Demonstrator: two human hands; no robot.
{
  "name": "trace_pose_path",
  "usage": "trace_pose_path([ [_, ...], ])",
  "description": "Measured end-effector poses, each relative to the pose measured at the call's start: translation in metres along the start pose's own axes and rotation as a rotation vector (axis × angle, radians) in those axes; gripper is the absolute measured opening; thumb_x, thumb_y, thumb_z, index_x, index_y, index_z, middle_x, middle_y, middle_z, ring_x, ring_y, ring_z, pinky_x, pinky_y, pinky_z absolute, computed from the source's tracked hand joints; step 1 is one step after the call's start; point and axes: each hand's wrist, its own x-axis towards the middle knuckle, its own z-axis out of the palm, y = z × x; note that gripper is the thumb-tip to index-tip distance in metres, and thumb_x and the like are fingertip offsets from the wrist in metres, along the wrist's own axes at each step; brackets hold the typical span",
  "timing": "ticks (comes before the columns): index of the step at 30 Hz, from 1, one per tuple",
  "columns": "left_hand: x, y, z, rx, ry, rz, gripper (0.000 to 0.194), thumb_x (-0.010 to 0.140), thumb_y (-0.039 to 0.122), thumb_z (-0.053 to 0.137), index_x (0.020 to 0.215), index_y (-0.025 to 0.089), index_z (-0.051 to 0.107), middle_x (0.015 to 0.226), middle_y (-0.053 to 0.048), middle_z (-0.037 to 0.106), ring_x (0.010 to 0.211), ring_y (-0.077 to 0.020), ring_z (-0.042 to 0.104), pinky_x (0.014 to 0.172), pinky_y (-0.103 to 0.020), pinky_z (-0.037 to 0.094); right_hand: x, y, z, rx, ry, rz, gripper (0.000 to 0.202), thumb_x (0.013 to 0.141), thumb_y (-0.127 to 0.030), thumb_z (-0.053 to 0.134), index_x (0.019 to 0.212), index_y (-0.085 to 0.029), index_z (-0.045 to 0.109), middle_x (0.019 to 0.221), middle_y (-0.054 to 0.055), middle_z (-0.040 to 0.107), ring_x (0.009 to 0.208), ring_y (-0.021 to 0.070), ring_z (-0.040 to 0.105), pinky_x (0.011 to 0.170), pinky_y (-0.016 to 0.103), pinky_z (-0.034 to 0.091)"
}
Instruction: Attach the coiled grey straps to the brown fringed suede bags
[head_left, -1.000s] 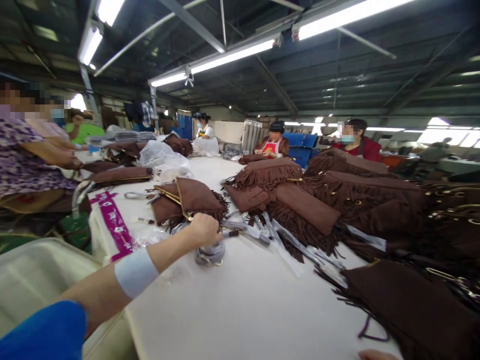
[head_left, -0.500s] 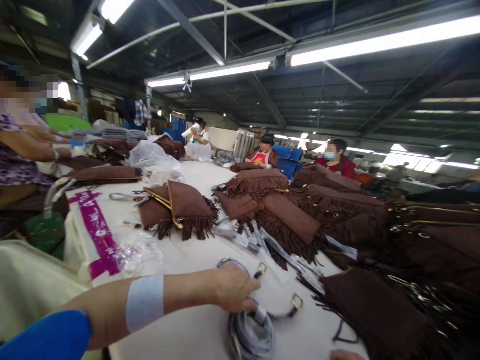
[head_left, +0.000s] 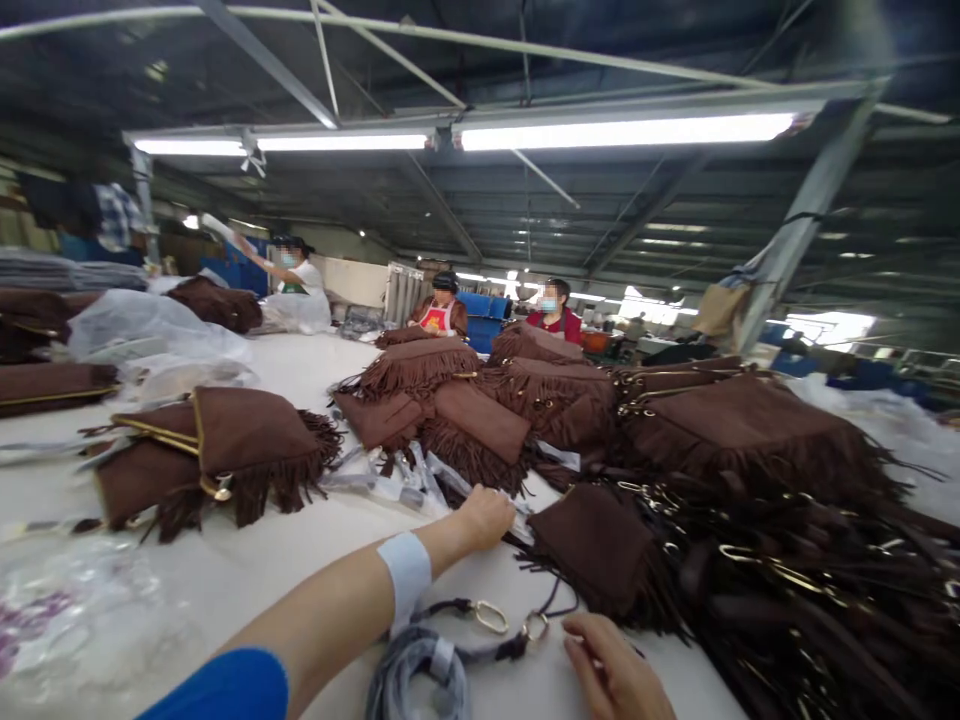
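Note:
My left hand (head_left: 487, 515) reaches forward over the white table, fingers curled closed beside the plastic-wrapped straps (head_left: 394, 488); whatever is in them is hidden. Low in the view, my right hand (head_left: 619, 668) has its thumb and fingers slightly apart, close to a metal ring. That ring belongs to a coiled strap (head_left: 401, 680) in greyish plastic wrap, banded with a pale strip, with gold-coloured fittings at its ends. Just beyond my right hand lies a brown fringed bag (head_left: 596, 550).
Brown fringed bags (head_left: 480, 425) are piled ahead, and another bag pair (head_left: 251, 435) lies left. Dark straps with gold hardware (head_left: 810, 600) heap up at right. Clear plastic (head_left: 82, 610) covers the near left of the table (head_left: 300, 545). Several people work beyond.
My left hand has left the coiled strap and moved forward to the wrapped straps. More of my right hand shows near the ring. The view has turned right.

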Motion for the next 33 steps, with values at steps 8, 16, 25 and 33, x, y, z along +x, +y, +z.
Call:
trace_pose_path([
  [8,-0.024,-0.001,-0.044,-0.048,-0.083,-0.061,0.022,0.085,0.020,0.049,0.100,0.012,0.064,0.099,-0.015,0.069,0.092,-0.0287,0.067,0.072,-0.035,0.052,0.005,-0.008,-0.003,0.700,0.144,0.754,0.049,0.070,-0.048,0.076,0.107,-0.018,0.062,0.103,0.010,0.073,0.093,0.0274,0.070,0.069,0.033,0.060],
  [16,-0.087,0.069,-0.069,-0.519,-0.107,0.310,0.016,0.085,0.026,0.053,0.093,0.018,0.064,0.097,-0.004,0.070,0.087,-0.0182,0.064,0.074,-0.024,0.048,0.019,-0.050,-0.003,1.497,0.278,1.026,0.045,0.066,-0.041,0.084,0.098,-0.014,0.068,0.093,0.008,0.076,0.084,0.0262,0.072,0.068,0.034,0.061],
  [25,-0.074,0.057,-0.070,-0.716,-0.051,-0.055,0.039,0.083,0.038,0.057,0.115,0.017,0.056,0.115,-0.007,0.065,0.101,-0.0223,0.061,0.085,-0.031,0.048,0.022,-0.050,-0.029,1.495,0.438,1.107,0.038,0.051,-0.020,0.093,0.080,-0.015,0.069,0.073,0.001,0.077,0.055,0.0162,0.070,0.048,0.021,0.058],
  [33,-0.061,0.074,-0.046,-0.229,-0.026,0.052,0.024,0.093,0.034,0.044,0.102,0.017,0.059,0.095,-0.012,0.070,0.090,-0.0270,0.067,0.076,-0.036,0.052,0.017,-0.061,-0.031,1.254,0.234,1.036,0.042,0.053,-0.039,0.091,0.072,-0.012,0.064,0.048,-0.004,0.063,0.029,0.0063,0.048,0.028,0.014,0.040],
])
